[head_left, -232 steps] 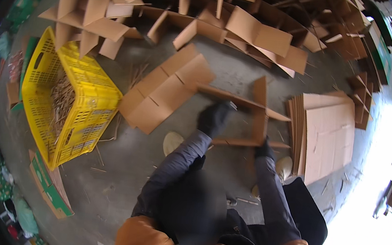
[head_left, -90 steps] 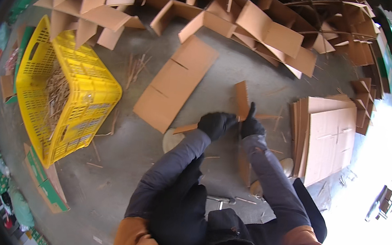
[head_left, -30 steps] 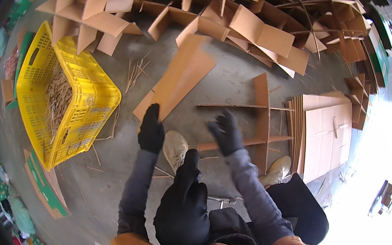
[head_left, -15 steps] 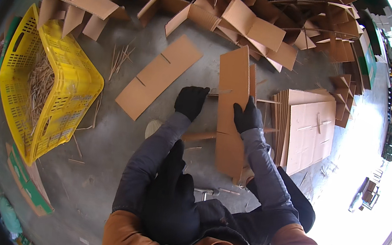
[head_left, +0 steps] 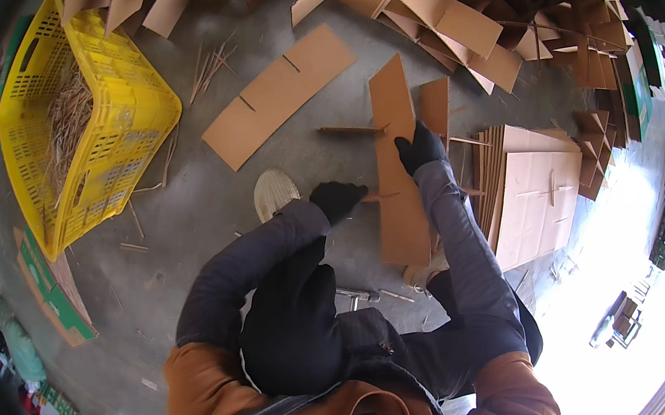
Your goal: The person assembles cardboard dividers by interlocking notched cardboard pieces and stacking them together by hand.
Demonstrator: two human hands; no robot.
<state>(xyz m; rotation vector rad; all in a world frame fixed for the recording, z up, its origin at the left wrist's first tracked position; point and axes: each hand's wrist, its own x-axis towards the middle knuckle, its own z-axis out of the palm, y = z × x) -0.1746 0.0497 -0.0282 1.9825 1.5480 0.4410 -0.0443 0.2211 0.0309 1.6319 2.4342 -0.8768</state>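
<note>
A cardboard divider stands in front of me, its long brown panel [head_left: 396,178] leaning slightly, with cross strips slotted through it. My right hand [head_left: 421,149], in a black glove, is closed on the panel's right side, thumb on the near face. My left hand [head_left: 338,202], also gloved in black, pinches the end of the nearer cross strip [head_left: 380,197]. The farther cross strip [head_left: 351,129] juts out to the left, untouched. Behind the right hand shows a second panel [head_left: 436,104]. A loose slotted cardboard sheet [head_left: 279,96] lies flat on the floor to the left.
At left, a yellow plastic crate [head_left: 125,122] lies tipped, thin cardboard scraps [head_left: 70,124] inside. A stack of cardboard sheets [head_left: 540,200] stands at right. Assembled dividers [head_left: 452,20] crowd the far side. Scrap strips [head_left: 211,71] and a green-and-brown carton piece [head_left: 52,290] lie on the floor.
My left hand has moved nearer to me, from the farther cross strip to the nearer one. The right hand keeps its hold, and the panel now tilts more.
</note>
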